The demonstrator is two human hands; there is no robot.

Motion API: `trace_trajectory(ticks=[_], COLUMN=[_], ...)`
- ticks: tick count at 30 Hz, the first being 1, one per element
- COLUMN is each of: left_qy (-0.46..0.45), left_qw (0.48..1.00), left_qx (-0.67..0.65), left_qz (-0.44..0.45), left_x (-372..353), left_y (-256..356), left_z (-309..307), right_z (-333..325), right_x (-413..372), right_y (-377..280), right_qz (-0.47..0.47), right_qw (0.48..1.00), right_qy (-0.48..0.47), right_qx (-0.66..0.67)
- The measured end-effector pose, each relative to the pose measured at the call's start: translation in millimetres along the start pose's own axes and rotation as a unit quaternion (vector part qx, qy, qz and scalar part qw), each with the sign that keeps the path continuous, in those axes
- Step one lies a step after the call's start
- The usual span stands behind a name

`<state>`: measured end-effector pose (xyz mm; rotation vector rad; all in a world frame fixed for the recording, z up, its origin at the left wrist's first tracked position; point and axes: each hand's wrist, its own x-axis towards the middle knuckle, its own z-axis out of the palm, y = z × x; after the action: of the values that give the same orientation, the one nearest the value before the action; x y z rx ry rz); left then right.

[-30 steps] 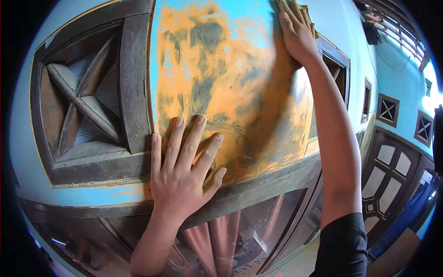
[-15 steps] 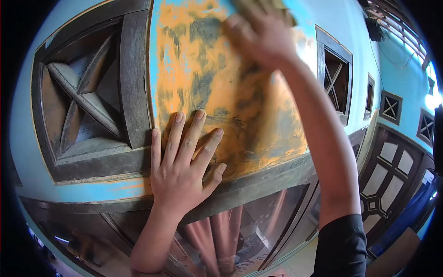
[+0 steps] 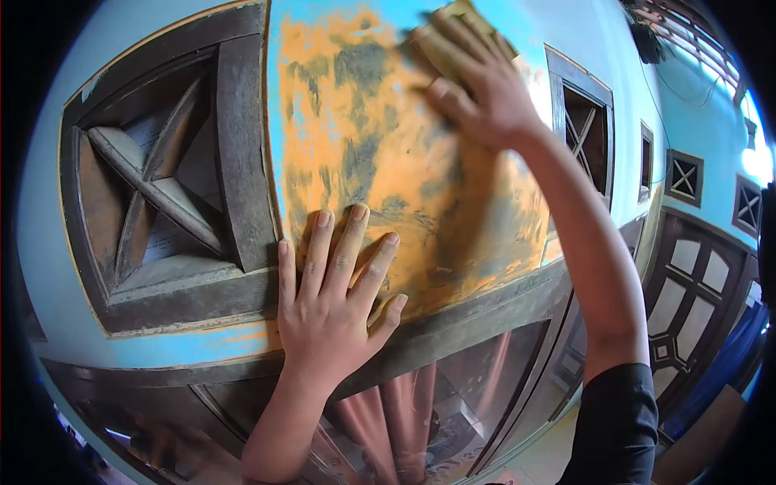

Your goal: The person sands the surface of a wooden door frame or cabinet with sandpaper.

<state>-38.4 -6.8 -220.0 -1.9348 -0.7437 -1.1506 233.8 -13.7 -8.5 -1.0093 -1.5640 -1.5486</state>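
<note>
My left hand (image 3: 333, 311) lies flat with fingers spread on the lower part of a wall panel (image 3: 339, 153) patched in orange, grey and dark smears. It holds nothing. At the panel's top right, my right hand (image 3: 489, 93) presses a yellowish-brown sheet of sandpaper (image 3: 453, 61) against the wall, fingers laid over it. Part of the sandpaper is hidden beneath the fingers. Blue paint (image 3: 388, 11) borders the patchy area along its top and left edge.
A dark wooden vent frame with crossed slats (image 3: 153, 178) is left of the panel. Below runs a wooden beam (image 3: 453, 323) over a glass window with pinkish curtains (image 3: 408, 412). Another crossed vent (image 3: 584, 129) and a panelled door (image 3: 687, 299) are to the right.
My right hand and the sandpaper have shifted slightly down and to the right across the wall. The left hand stays on the same spot while the whole view shifts a little.
</note>
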Motion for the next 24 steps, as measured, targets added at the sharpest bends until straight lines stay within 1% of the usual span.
trace_trajectory(ticks=[1,2,4,6,7,8,10,13,14,16,17,18,19,20,22,24], left_qy=[0.0,0.003,0.002,0.002,0.002,0.002,0.003,0.0,-0.001,-0.002,-0.003,-0.002,-0.001,0.001,0.001,-0.002], left_qw=[1.0,1.0,1.0,1.0,1.0,1.0,1.0,1.0,1.0,1.0,1.0,1.0,1.0,1.0,1.0,1.0], left_qx=[0.001,0.001,0.0,0.0,-0.001,-0.002,-0.001,0.002,0.004,0.005,0.006,0.007,0.008,0.01,0.012,0.011], left_qz=[0.001,-0.001,-0.003,-0.002,-0.002,-0.002,-0.004,-0.005,-0.007,-0.008,-0.007,-0.007,-0.005,-0.007,-0.006,-0.006], left_x=[0.0,0.9,0.5,0.5,0.2,0.4,1.6,2.1,2.3,2.7,2.9,2.3,1.5,1.4,2.0,2.1], left_y=[0.5,0.6,0.7,0.3,0.3,0.4,1.2,1.8,2.4,2.9,2.7,2.5,2.1,2.2,2.9,3.2], left_z=[0.3,0.8,0.6,0.1,-0.1,-0.2,-0.2,0.0,-0.2,-0.5,-0.6,-0.5,0.3,0.4,0.4,0.9], right_z=[-1.3,7.2,68.7,16.5,15.6,8.5,1.5,3.0,13.6,17.3,21.8,18.4,17.0,23.9,5.2,-0.6], right_x=[2.8,8.9,12.9,17.0,15.2,13.4,8.7,20.3,25.6,35.2,34.8,33.2,28.5,22.2,30.0,49.8], right_y=[17.1,44.7,100.9,50.3,43.0,20.5,-13.5,14.3,34.8,29.5,23.1,2.5,-17.5,-42.5,-36.6,-16.2], right_qz=[0.034,0.126,0.182,0.254,0.211,0.166,0.019,0.075,0.192,0.247,0.217,0.184,0.094,-0.035,-0.087,0.084], right_qw=[0.999,0.991,0.96,0.963,0.975,0.985,1.0,0.996,0.979,0.964,0.973,0.981,0.995,0.992,0.996,0.993], right_qy=[-0.005,0.046,0.185,0.085,0.073,0.039,-0.021,0.019,0.061,0.092,0.073,0.055,0.031,0.087,-0.004,0.034], right_qx=[0.014,0.003,-0.102,-0.033,-0.01,-0.006,0.004,0.04,0.035,0.033,0.008,-0.018,-0.011,-0.085,-0.016,0.071])
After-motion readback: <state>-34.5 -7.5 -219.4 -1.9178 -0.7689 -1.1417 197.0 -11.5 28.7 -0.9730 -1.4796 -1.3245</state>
